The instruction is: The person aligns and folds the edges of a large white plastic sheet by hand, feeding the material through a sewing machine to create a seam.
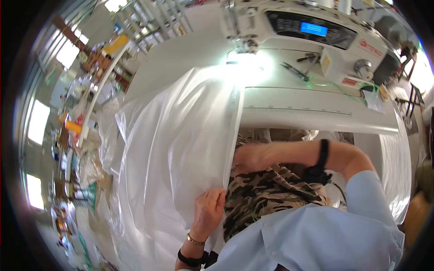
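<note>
Holds one white sheet [176, 131] draped over the near edge of the counter [312, 124], with the upper end beneath the lit head of one sewing machine [257, 22]. Pinches the right border, below that edge, in the curled grip of the left hand [208, 210]; cannot tell the grip of the right hand [248, 157], blurred beside it. Leaves a gap between the near edge and the right forearm [294, 153], above camouflage cloth [271, 194]. Has one green thread [313, 84] toward the counter's right end. Shows at least three bright windows [38, 122] beyond the left edge.
</note>
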`<control>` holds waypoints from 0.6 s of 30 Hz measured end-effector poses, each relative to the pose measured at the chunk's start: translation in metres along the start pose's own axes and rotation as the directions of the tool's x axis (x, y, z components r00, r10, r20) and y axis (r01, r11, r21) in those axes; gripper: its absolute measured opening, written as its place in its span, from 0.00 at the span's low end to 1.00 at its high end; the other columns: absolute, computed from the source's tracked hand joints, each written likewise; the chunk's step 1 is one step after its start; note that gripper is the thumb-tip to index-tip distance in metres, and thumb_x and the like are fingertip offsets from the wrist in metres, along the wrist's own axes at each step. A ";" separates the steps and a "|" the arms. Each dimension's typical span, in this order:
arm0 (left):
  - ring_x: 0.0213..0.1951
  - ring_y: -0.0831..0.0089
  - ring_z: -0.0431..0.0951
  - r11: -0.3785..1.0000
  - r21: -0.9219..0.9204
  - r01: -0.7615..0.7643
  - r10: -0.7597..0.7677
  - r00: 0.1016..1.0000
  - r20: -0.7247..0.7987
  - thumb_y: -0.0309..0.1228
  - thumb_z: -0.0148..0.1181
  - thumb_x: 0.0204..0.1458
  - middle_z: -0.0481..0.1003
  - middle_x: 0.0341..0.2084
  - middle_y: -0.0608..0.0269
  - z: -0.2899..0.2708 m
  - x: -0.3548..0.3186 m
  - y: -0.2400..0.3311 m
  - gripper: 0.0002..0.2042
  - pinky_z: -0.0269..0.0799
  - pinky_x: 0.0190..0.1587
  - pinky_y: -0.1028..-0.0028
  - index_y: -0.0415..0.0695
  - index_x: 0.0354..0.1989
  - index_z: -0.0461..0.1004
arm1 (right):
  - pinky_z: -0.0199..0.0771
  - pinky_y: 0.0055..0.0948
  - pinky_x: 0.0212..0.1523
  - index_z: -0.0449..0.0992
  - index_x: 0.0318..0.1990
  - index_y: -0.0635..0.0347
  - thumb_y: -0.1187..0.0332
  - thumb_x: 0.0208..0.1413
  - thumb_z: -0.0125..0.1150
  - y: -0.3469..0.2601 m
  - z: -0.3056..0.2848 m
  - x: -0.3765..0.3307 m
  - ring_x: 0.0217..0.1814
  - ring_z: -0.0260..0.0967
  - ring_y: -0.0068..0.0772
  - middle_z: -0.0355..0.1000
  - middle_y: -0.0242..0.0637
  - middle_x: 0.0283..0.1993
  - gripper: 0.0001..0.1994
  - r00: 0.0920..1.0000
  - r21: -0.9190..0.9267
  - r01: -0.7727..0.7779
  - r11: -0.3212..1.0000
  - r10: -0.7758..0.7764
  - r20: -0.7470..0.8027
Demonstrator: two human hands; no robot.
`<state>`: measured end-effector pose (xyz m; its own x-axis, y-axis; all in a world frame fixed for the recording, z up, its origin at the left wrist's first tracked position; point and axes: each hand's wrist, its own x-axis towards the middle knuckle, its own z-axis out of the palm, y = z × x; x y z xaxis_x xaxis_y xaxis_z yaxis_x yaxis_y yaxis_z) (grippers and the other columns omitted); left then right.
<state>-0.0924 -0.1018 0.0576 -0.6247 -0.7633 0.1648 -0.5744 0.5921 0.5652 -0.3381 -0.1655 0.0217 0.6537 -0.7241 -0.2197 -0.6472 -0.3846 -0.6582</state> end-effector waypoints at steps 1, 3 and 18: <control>0.26 0.63 0.74 0.981 -0.156 0.111 -0.117 0.993 -0.027 0.23 0.58 0.55 0.75 0.27 0.56 0.005 -0.003 -0.001 0.03 0.68 0.29 0.69 0.37 0.32 0.73 | 0.76 0.44 0.42 0.80 0.39 0.61 0.66 0.56 0.52 -0.001 -0.020 -0.012 0.40 0.76 0.52 0.77 0.50 0.37 0.12 0.999 -0.016 0.008 1.000 -0.007 0.032; 0.26 0.70 0.72 0.919 -0.340 0.199 -0.221 0.975 -0.025 0.23 0.59 0.55 0.74 0.26 0.59 0.015 -0.002 -0.008 0.03 0.66 0.28 0.72 0.36 0.33 0.74 | 0.71 0.40 0.42 0.74 0.31 0.58 0.68 0.54 0.61 -0.007 -0.053 -0.025 0.41 0.72 0.46 0.74 0.41 0.34 0.05 0.933 -0.220 0.199 0.955 -0.253 -0.255; 0.20 0.88 0.63 0.800 -0.587 0.128 -0.316 0.921 -0.229 0.17 0.54 0.54 0.66 0.21 0.72 0.014 -0.008 0.016 0.17 0.57 0.21 0.85 0.36 0.53 0.75 | 0.61 0.40 0.57 0.70 0.35 0.57 0.66 0.57 0.60 0.020 -0.080 -0.013 0.48 0.67 0.39 0.70 0.35 0.38 0.07 0.843 -0.239 0.200 0.950 -0.291 -0.453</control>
<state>-0.1038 -0.0824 0.0535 -0.2723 -0.9491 0.1584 -0.2291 0.2238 0.9473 -0.3910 -0.2095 0.0684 0.5617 -0.7574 0.3328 -0.5777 -0.6471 -0.4975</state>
